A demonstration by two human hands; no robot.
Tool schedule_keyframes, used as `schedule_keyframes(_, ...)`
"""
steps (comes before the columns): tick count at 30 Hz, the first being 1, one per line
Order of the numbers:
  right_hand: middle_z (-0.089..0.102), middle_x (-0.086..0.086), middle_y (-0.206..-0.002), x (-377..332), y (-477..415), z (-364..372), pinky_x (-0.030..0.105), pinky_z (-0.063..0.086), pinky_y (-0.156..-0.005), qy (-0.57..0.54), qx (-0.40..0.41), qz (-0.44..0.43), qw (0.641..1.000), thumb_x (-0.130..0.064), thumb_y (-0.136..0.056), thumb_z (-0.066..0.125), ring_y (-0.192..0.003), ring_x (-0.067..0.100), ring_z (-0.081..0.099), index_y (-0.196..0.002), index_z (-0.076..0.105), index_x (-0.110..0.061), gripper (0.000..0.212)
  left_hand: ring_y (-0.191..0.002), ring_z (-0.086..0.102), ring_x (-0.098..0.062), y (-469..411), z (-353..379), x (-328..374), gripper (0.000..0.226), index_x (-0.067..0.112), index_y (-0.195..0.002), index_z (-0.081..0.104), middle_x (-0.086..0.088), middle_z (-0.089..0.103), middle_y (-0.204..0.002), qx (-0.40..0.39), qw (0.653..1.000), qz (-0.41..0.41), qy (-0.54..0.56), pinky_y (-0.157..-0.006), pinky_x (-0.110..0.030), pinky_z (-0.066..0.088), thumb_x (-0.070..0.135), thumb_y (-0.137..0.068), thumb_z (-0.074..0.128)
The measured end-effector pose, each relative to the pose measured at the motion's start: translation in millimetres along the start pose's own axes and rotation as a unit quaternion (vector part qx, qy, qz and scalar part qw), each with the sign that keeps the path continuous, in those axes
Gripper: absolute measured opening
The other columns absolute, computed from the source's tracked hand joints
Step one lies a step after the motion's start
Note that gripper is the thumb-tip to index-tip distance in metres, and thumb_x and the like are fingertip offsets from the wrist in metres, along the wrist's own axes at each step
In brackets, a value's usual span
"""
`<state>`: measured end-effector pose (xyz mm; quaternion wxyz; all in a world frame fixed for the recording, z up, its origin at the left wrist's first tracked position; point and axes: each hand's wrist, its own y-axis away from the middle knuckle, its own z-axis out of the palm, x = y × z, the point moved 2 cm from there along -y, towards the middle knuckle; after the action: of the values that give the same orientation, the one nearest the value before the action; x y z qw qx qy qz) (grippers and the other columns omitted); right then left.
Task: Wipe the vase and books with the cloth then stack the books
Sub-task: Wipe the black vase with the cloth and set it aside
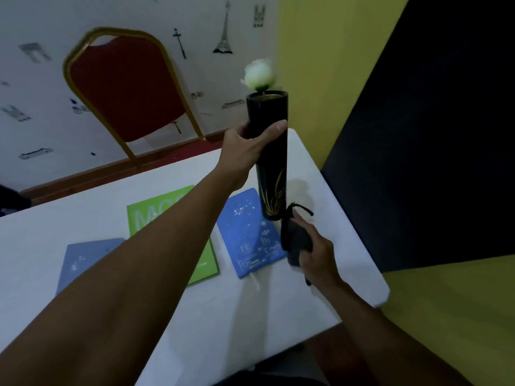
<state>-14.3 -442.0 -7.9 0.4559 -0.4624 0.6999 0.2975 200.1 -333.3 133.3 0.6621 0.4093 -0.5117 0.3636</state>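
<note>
Vase wipe underway, books not touched yet.

Left hand (248, 147) grasps the tall black vase (271, 162) around its upper part, thumb across the front, arm stretched forward over the books; likely steadying it upright so it won't tip while wiped. Right hand (312, 252) is clenched on a bunched dark cloth (295, 238), raised to the vase's base, wrist bent inward, cloth touching or just beside the lower edge, can't tell which. Vase seems to stand on the white table (320, 274) near its far right corner, white flower (259, 73) in its mouth. Green book (156, 213) lies between two blue ones, right blue book (248, 232) just beside the vase, left blue book (83, 260) partly hidden by the forearm. All flat, unstacked. Red chair (125, 87) behind the table.
</note>
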Motion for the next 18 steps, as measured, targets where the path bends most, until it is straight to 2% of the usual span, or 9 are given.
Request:
schedule_keyframes(2,0.061,-0.006,-0.140,9,-4,-23,0.019,0.044,-0.111,0.006,0.043,0.060,0.997,0.010,-0.075,0.042,-0.133,0.014,0.055,-0.141,0.057,-0.029,0.079,-0.101,0.075,-0.021,-6,21,-11,0.045,0.008,-0.117,0.072,-0.005,0.078,-0.111,-0.031,0.998,0.014,-0.057,-0.082,-0.036,0.061,0.028,-0.080,0.087)
schedule_keyframes(4,0.061,-0.007,-0.134,17,-14,-42,0.004,0.040,-0.104,0.028,0.085,0.074,0.993,0.016,-0.079,0.045,-0.126,0.003,0.052,-0.141,0.058,-0.025,0.076,-0.103,0.074,-0.017,-11,39,-22,0.053,0.013,-0.119,0.070,0.000,0.077,-0.112,-0.051,0.993,0.029,-0.102,-0.082,-0.036,0.061,0.033,-0.075,0.090)
schedule_keyframes(5,0.060,-0.006,-0.135,20,-20,-50,0.003,0.038,-0.105,0.042,0.100,0.071,0.992,0.017,-0.080,0.046,-0.126,-0.001,0.050,-0.142,0.058,-0.021,0.073,-0.106,0.072,-0.015,-14,48,-28,0.059,0.015,-0.122,0.068,0.002,0.076,-0.114,-0.055,0.991,0.034,-0.118,-0.086,-0.037,0.061,0.035,-0.072,0.091)
schedule_keyframes(6,0.058,-0.004,-0.139,25,-25,-57,0.009,0.038,-0.110,0.059,0.108,0.064,0.990,0.015,-0.082,0.047,-0.129,0.000,0.048,-0.142,0.058,-0.018,0.070,-0.110,0.070,-0.012,-17,57,-33,0.064,0.016,-0.124,0.066,0.003,0.074,-0.117,-0.057,0.989,0.040,-0.130,-0.091,-0.037,0.060,0.036,-0.070,0.092)
schedule_keyframes(9,0.051,0.008,-0.154,46,-36,-67,0.036,0.030,-0.123,0.171,0.079,0.030,0.982,0.006,-0.082,0.047,-0.144,0.019,0.040,-0.144,0.057,-0.015,0.065,-0.117,0.064,-0.007,-28,78,-47,0.073,0.016,-0.131,0.059,0.003,0.069,-0.125,-0.072,0.984,0.060,-0.149,-0.099,-0.030,0.056,0.031,-0.068,0.094)
schedule_keyframes(11,0.053,0.012,-0.153,65,-38,-66,0.043,0.031,-0.122,0.272,0.035,-0.037,0.961,0.005,-0.082,0.047,-0.144,0.030,0.043,-0.139,0.060,-0.010,0.060,-0.118,0.063,-0.008,-35,89,-53,0.074,0.015,-0.133,0.055,0.002,0.067,-0.126,-0.082,0.982,0.068,-0.153,-0.100,-0.026,0.054,0.025,-0.070,0.093)
schedule_keyframes(13,0.055,0.012,-0.150,85,-35,-60,0.053,0.040,-0.117,0.339,-0.027,-0.103,0.935,-0.002,-0.080,0.041,-0.141,0.034,0.048,-0.136,0.061,-0.008,0.059,-0.118,0.062,-0.010,-42,97,-61,0.076,0.015,-0.134,0.053,0.001,0.066,-0.128,-0.088,0.980,0.077,-0.163,-0.101,-0.027,0.053,0.024,-0.070,0.093)
schedule_keyframes(15,0.052,0.011,-0.154,106,-30,-54,0.056,0.042,-0.115,0.397,-0.112,-0.115,0.904,-0.002,-0.075,0.056,-0.143,0.034,0.047,-0.140,0.058,-0.010,0.065,-0.120,0.062,-0.012,-49,104,-67,0.080,0.017,-0.136,0.052,0.000,0.065,-0.130,-0.095,0.975,0.085,-0.181,-0.104,-0.034,0.053,0.029,-0.068,0.093)
schedule_keyframes(18,0.034,0.007,-0.166,120,-20,-44,0.051,0.024,-0.126,0.447,-0.181,-0.082,0.872,-0.011,-0.076,0.072,-0.155,0.029,0.027,-0.154,0.042,-0.013,0.084,-0.121,0.062,-0.014,-53,109,-75,0.085,0.015,-0.137,0.052,0.000,0.065,-0.130,-0.102,0.970,0.086,-0.201,-0.105,-0.041,0.052,0.038,-0.065,0.092)
